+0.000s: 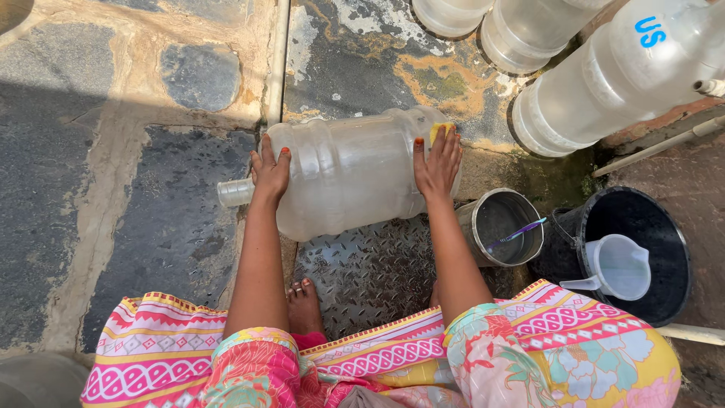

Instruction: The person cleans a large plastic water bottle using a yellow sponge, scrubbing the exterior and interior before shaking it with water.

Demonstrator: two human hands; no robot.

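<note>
A large clear plastic water bottle (351, 174) lies on its side on the ground in front of me, its neck pointing left. My left hand (270, 168) rests flat on the bottle's shoulder near the neck, fingers spread. My right hand (438, 160) presses a yellow sponge (439, 132) against the bottle's far end, near its base. My bare foot (304, 304) stands on a patterned metal plate (370, 272) below the bottle.
A metal pot (504, 227) with water and a purple toothbrush (521, 230) stands right of the bottle. A black bucket (642, 257) holding a white jug (619, 266) is further right. Several clear bottles (604, 83) lean at the top right. Stained stone paving lies to the left.
</note>
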